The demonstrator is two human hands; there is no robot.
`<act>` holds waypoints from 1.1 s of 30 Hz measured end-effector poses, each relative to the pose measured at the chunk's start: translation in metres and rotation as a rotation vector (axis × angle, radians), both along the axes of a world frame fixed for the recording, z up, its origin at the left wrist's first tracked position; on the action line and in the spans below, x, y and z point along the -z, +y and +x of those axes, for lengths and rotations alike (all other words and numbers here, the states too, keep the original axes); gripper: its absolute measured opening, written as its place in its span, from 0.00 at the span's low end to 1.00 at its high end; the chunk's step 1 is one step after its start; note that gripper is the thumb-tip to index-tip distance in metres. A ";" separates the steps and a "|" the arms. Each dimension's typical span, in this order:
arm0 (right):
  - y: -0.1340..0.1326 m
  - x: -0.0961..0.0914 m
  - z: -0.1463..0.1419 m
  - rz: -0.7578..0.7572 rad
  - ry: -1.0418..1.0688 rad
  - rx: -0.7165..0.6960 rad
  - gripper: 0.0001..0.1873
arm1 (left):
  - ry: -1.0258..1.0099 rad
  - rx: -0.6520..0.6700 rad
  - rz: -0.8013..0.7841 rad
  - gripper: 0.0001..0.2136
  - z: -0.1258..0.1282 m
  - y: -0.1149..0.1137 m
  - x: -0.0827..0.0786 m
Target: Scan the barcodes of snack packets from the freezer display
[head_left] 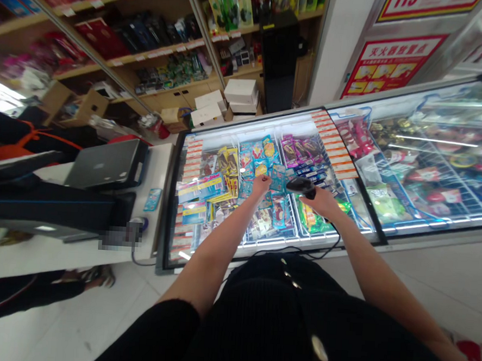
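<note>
My right hand (322,202) grips a black handheld barcode scanner (302,186) with a cable trailing down to the freezer's front edge. My left hand (260,186) is closed with pinched fingers just left of the scanner, touching a blue snack packet (277,178); whether it holds the packet is unclear. Both hands are over the glass lid of a chest freezer (174,209) filled with colourful wrapped ice creams in wire baskets.
A second freezer (425,235) adjoins on the right. To the left is a white counter (155,170) with a grey laptop (105,164) and a dark bag. Wooden shelves (159,50) with goods and white boxes (241,92) line the back. Red wall signs (391,61) hang at right.
</note>
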State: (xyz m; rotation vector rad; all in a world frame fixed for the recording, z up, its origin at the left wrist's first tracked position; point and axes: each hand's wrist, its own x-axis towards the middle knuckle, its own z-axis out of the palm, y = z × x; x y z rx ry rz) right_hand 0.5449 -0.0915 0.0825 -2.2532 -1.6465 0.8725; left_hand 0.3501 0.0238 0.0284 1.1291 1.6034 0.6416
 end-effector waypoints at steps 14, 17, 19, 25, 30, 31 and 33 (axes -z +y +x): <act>0.022 -0.013 -0.043 0.023 0.014 -0.108 0.23 | -0.038 -0.217 -0.086 0.06 -0.092 -0.028 0.017; 0.024 -0.013 -0.050 0.022 0.031 -0.111 0.24 | -0.034 -0.208 -0.086 0.05 -0.101 -0.035 0.019; 0.025 -0.014 -0.054 0.017 0.039 -0.112 0.23 | -0.018 -0.203 -0.076 0.04 -0.104 -0.040 0.021; 0.026 -0.020 -0.063 0.014 0.026 -0.101 0.22 | 0.026 -0.242 -0.067 0.06 -0.104 -0.055 0.034; 0.025 -0.018 -0.065 0.000 0.038 -0.084 0.24 | -0.063 -0.401 -0.073 0.04 -0.108 -0.056 0.042; 0.025 -0.018 -0.065 -0.003 0.044 -0.077 0.25 | -0.080 -0.431 -0.076 0.03 -0.109 -0.055 0.043; 0.024 -0.018 -0.065 -0.004 0.049 -0.064 0.26 | -0.079 -0.472 -0.073 0.01 -0.112 -0.052 0.044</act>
